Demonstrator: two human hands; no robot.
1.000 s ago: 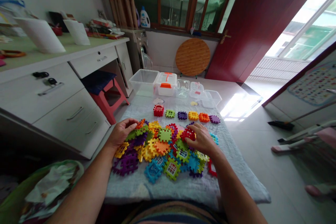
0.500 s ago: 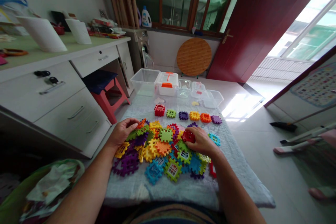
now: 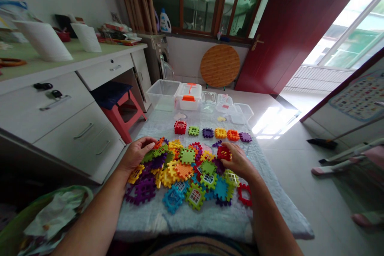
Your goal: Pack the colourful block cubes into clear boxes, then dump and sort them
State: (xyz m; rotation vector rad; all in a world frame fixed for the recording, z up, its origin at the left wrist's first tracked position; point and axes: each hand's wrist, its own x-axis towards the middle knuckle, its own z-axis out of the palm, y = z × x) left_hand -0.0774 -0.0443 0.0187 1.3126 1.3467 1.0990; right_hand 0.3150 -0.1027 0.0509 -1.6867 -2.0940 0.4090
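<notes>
A mixed pile of notched plastic tiles (image 3: 184, 171) in many colours covers the near half of the cloth-covered table (image 3: 156, 221). At the pile's left edge my left hand (image 3: 136, 153) has its fingers around an orange tile (image 3: 159, 143). My right hand (image 3: 240, 161), at the pile's right side, pinches a red tile (image 3: 224, 153) between thumb and fingers. Beyond the pile runs a row: a red stack (image 3: 180, 127), then green (image 3: 193, 131), dark purple (image 3: 208, 133), yellow (image 3: 221, 133), orange (image 3: 233, 135) and light purple (image 3: 245, 137) tiles.
Clear plastic boxes (image 3: 164, 94) line the table's far end, one with an orange-latched lid (image 3: 189, 98). A red stool (image 3: 123, 112) and a white desk (image 3: 72, 118) stand at left. A lined bin (image 3: 54, 220) is at lower left.
My right hand has lifted the red tile from the pile and moved it slightly right. More of the red frame near my right wrist shows. My left hand stays by the orange tile.
</notes>
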